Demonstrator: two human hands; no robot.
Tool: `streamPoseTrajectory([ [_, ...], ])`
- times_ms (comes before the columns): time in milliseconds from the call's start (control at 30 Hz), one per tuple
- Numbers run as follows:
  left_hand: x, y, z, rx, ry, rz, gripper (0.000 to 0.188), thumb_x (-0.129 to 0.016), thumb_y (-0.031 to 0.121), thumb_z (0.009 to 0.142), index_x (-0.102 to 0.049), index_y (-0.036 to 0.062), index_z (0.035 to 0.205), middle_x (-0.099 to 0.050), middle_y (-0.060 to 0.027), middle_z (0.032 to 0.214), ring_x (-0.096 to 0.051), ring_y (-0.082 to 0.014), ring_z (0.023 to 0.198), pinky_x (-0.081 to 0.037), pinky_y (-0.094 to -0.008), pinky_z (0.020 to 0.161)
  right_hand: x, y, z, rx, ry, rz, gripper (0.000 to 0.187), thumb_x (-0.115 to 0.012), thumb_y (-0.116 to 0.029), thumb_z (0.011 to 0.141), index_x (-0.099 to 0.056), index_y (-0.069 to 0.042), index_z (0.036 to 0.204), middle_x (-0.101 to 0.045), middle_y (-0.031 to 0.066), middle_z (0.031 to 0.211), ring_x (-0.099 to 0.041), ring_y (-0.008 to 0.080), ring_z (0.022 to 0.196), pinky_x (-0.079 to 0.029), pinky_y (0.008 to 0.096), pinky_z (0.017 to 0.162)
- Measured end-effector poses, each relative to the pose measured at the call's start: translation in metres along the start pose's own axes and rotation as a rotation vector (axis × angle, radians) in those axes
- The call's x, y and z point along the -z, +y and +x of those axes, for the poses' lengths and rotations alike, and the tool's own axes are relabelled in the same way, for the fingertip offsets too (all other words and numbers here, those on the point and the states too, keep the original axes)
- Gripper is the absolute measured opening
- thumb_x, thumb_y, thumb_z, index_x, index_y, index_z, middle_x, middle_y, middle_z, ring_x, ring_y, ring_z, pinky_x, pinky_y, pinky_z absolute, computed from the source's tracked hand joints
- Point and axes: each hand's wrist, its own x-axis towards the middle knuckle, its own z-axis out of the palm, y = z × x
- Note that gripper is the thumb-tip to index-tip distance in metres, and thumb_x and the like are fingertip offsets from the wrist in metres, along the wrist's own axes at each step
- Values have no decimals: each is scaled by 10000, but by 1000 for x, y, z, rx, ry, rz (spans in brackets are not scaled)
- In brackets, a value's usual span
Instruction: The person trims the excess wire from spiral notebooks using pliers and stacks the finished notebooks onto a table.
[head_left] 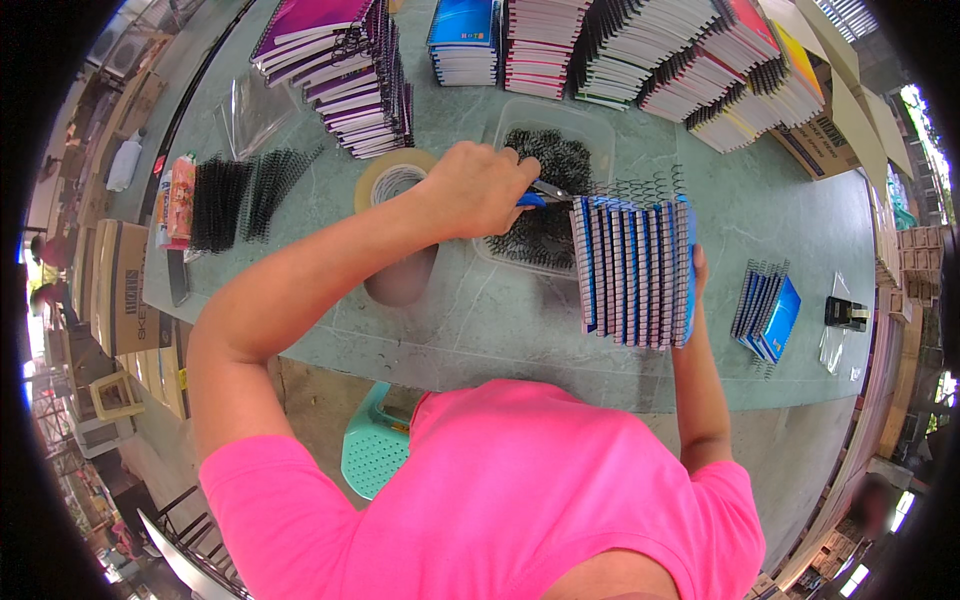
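Observation:
My left hand [480, 190] is closed on a blue-handled metal tool [532, 199], scissors or pliers; I cannot tell which. Its metal end reaches the top left corner of a stack of blue spiral-bound notebooks [632, 275]. Behind that stack, my right hand [700, 272] grips its right side, most of the fingers hidden. Loose black coil ends [645, 188] stick out along the stack's top. Under the left hand and the tool stands a clear plastic tub [603, 140] full of black coil pieces [548, 160].
Notebook stacks, purple [355, 95], blue [465, 55] and red [545, 45], line the far edge. Black coils [218, 200] and a tape roll [372, 185] lie left. Small blue notebooks [775, 315] and a black stapler-like object [846, 314] lie right. A green stool [374, 460] stands below.

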Motion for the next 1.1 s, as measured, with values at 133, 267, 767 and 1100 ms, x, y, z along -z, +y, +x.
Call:
streamPoseTrajectory([
  [133, 4, 0, -1, -46, 82, 7, 262, -633, 201, 688, -499, 38, 842, -556, -128, 739, -567, -312, 691, -442, -396, 612, 2, -4, 4, -7, -61, 10, 654, -612, -443, 697, -475, -2, 1159, -566, 157, 1075, -566, 290, 935, -471, 416, 813],
  [267, 9, 2, 2, -112, 85, 79, 269, -640, 174, 667, -500, 39, 853, -551, -127, 742, -566, -309, 696, -441, -394, 607, 11, -5, 8, 2, -104, 8, 650, -615, -440, 696, -478, 0, 1153, -569, 156, 1069, -571, 285, 925, -479, 410, 800],
  [767, 13, 16, 10, -96, 116, 229, 425, -667, 202, 613, -513, 88, 992, -511, -65, 890, -493, -230, 888, -358, -359, 748, 10, -4, 10, 42, -60, 71, 649, -589, -448, 723, -457, -12, 1186, -558, 156, 1095, -568, 271, 952, -479, 404, 818],
  [1100, 15, 10, 8, -19, -63, 69, 395, -651, 159, 632, -506, 66, 987, -540, -102, 890, -530, -267, 855, -379, -388, 750, 4, -5, 8, 26, -44, 34, 645, -597, -452, 705, -479, -7, 1157, -575, 153, 1056, -584, 275, 907, -494, 395, 787],
])
